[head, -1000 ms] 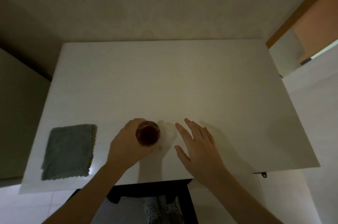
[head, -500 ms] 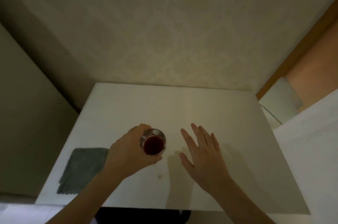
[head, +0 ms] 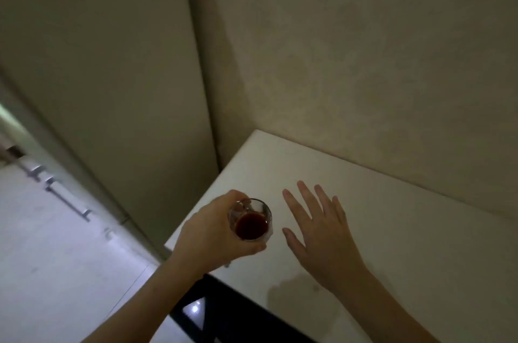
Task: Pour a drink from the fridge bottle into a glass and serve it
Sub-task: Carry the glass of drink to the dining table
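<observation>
The left hand point(head: 215, 233) grips the glass point(head: 250, 220) from the side, fingers curled round its wall, above the counter point(head: 392, 216) near its left front corner. Whether the base touches the surface cannot be told. The glass holds a dark red drink point(head: 251, 226), roughly half full. The right hand point(head: 319, 226) is spread flat with straight fingers just beside the glass, holding nothing; it seems to hover or rest lightly on the counter.

The main risk is a spill. The glass looks slightly tilted, and the view is slanted as if the head is turning toward the floor point(head: 56, 272) on the left, so a quick swing could slop the drink over the rim. The grip covers only one side, so a wet wall could slip through the fingers. The counter corner is close below; clipping it with the base would jolt the glass. A faint stain point(head: 302, 292) on the counter near the front edge hints at moisture.
</observation>
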